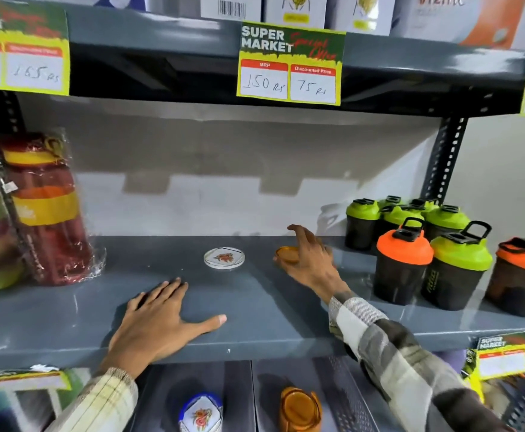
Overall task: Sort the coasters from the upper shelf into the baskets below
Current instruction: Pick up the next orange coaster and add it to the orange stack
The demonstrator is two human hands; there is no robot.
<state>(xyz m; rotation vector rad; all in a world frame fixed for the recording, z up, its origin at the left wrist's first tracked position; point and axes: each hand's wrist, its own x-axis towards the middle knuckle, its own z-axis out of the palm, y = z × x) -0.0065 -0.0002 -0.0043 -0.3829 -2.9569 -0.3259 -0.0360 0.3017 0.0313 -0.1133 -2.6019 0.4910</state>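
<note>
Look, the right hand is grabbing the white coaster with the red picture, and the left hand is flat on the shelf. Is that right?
Not quite. The head view shows the right hand grabbing the orange coaster. The white coaster lies untouched, apart from both hands. The left hand is flat on the shelf, as you said.

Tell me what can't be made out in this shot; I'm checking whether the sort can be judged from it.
- Head view: orange coaster, partly hidden by the right hand; grip unclear.
- Left basket and right basket, cut off by the bottom edge; contents uncountable.
- White coaster motif, too small and blurred.
- Left price tag, cut by the left edge.
</note>
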